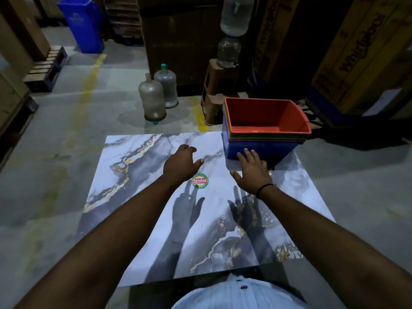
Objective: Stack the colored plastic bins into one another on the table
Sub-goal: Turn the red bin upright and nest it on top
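Several colored plastic bins sit nested as one stack at the far right corner of the marble-patterned table [138,197]. The red bin [265,114] is on top and innermost, thin green and purple rims show beneath it, and the blue bin [276,150] is the outermost at the bottom. My right hand [252,170] hovers just in front of the blue bin's near wall, fingers spread, holding nothing. My left hand [181,162] floats over the table's middle, to the left of the stack, fingers loosely apart and empty.
A round Patelsa sticker [200,180] marks the tabletop. On the floor beyond stand two large water jugs [153,101], a brown plastic stool [219,90] with bottles on it, a blue dustbin [83,24], cardboard cartons [361,52] and a pallet [45,68].
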A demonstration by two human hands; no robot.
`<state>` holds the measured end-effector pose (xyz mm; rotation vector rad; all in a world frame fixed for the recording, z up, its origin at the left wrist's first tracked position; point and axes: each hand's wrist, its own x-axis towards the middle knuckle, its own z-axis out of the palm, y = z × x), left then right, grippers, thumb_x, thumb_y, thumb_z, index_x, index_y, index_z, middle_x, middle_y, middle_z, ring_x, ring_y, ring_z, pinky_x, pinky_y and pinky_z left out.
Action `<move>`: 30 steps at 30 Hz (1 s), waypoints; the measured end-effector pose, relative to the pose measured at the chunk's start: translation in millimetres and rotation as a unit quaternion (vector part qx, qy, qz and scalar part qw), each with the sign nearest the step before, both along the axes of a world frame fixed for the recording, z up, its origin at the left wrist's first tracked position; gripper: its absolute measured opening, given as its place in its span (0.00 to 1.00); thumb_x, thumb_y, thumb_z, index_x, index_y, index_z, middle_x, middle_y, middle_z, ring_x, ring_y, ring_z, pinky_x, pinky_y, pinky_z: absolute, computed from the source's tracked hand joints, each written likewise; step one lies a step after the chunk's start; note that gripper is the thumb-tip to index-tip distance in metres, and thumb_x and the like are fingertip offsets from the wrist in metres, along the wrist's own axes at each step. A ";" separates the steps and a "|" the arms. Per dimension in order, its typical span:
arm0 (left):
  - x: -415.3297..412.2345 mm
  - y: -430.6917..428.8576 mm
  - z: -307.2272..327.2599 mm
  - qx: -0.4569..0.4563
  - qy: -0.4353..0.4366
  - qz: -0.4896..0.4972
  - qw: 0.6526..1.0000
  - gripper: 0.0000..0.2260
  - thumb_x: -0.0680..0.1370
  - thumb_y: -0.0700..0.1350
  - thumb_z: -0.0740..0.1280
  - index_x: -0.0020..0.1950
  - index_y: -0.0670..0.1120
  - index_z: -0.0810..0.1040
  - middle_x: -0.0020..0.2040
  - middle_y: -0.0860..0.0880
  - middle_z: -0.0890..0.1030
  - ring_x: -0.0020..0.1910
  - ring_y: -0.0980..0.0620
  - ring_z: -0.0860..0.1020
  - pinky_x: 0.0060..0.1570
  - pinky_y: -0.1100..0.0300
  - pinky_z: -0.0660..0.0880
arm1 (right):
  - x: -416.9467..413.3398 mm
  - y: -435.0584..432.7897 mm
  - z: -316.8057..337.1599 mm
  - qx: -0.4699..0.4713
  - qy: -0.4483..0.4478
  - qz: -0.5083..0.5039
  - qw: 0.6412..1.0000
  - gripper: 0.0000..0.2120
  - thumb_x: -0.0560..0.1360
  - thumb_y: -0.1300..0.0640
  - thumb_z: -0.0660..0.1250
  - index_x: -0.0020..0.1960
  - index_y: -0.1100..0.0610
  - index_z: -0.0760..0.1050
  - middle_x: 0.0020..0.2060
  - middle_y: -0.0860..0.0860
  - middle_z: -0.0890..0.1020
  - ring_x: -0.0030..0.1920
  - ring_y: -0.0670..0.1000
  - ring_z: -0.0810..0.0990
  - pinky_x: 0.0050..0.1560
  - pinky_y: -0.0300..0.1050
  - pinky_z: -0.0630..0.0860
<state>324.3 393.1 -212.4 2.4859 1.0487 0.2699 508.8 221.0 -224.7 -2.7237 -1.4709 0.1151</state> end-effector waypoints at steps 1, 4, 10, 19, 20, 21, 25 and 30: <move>-2.1 -2.9 -0.6 -0.002 0.002 -0.001 1.000 0.26 0.80 0.59 0.66 0.74 0.48 0.73 0.76 0.47 0.70 0.71 0.45 0.74 0.63 0.48 0.76 | -1.4 -1.8 -0.2 0.004 -0.001 0.001 1.000 0.35 0.80 0.38 0.58 0.80 0.55 0.56 0.81 0.55 0.54 0.81 0.58 0.50 0.73 0.61 0.58; -10.2 -13.1 -1.6 -0.002 0.009 0.000 1.000 0.26 0.80 0.60 0.66 0.74 0.48 0.73 0.76 0.47 0.71 0.71 0.46 0.74 0.63 0.49 0.76 | -5.1 -9.3 -3.1 0.009 0.002 0.010 1.000 0.35 0.80 0.39 0.59 0.80 0.54 0.57 0.81 0.55 0.57 0.80 0.59 0.51 0.73 0.62 0.58; -23.6 -32.5 3.1 -0.003 0.018 0.021 1.000 0.27 0.79 0.61 0.67 0.73 0.48 0.74 0.73 0.47 0.73 0.70 0.46 0.74 0.65 0.48 0.75 | 9.9 -22.5 -4.7 -0.013 0.010 0.028 0.999 0.36 0.79 0.37 0.59 0.81 0.54 0.55 0.81 0.55 0.56 0.80 0.58 0.51 0.72 0.62 0.59; -35.2 -89.0 20.7 0.016 0.020 0.076 0.997 0.26 0.79 0.60 0.68 0.72 0.47 0.75 0.72 0.46 0.75 0.71 0.46 0.74 0.65 0.48 0.75 | 110.9 -47.7 23.0 -0.048 0.065 -0.037 0.996 0.44 0.79 0.37 0.61 0.82 0.59 0.44 0.82 0.57 0.47 0.81 0.61 0.46 0.76 0.63 0.56; -37.6 -98.1 21.6 0.015 0.022 0.080 0.996 0.26 0.79 0.60 0.68 0.72 0.47 0.76 0.72 0.47 0.75 0.71 0.46 0.74 0.65 0.48 0.75 | 124.3 -50.6 26.1 -0.045 0.069 -0.052 0.995 0.45 0.78 0.36 0.61 0.82 0.60 0.44 0.82 0.57 0.47 0.81 0.61 0.47 0.76 0.63 0.56; -40.3 -107.0 22.5 0.014 0.025 0.084 0.996 0.25 0.79 0.60 0.68 0.71 0.47 0.76 0.72 0.47 0.75 0.71 0.46 0.74 0.65 0.48 0.75 | 137.1 -53.6 27.9 -0.045 0.070 -0.067 0.994 0.46 0.77 0.36 0.62 0.82 0.60 0.44 0.82 0.57 0.48 0.81 0.61 0.47 0.76 0.63 0.56; -52.9 -140.7 24.5 0.007 0.058 0.107 0.993 0.25 0.79 0.60 0.67 0.72 0.48 0.75 0.74 0.49 0.74 0.71 0.48 0.74 0.64 0.50 0.75 | 174.2 -65.6 29.2 -0.068 0.083 -0.087 0.990 0.49 0.76 0.34 0.64 0.81 0.60 0.44 0.81 0.56 0.49 0.81 0.60 0.49 0.75 0.64 0.59; -64.8 -168.3 25.8 0.002 0.093 0.132 0.987 0.25 0.80 0.60 0.66 0.73 0.48 0.74 0.75 0.48 0.72 0.73 0.48 0.72 0.65 0.51 0.72 | 199.6 -74.1 18.5 -0.083 0.111 -0.096 0.986 0.51 0.75 0.33 0.65 0.82 0.58 0.42 0.82 0.54 0.48 0.81 0.61 0.49 0.74 0.64 0.57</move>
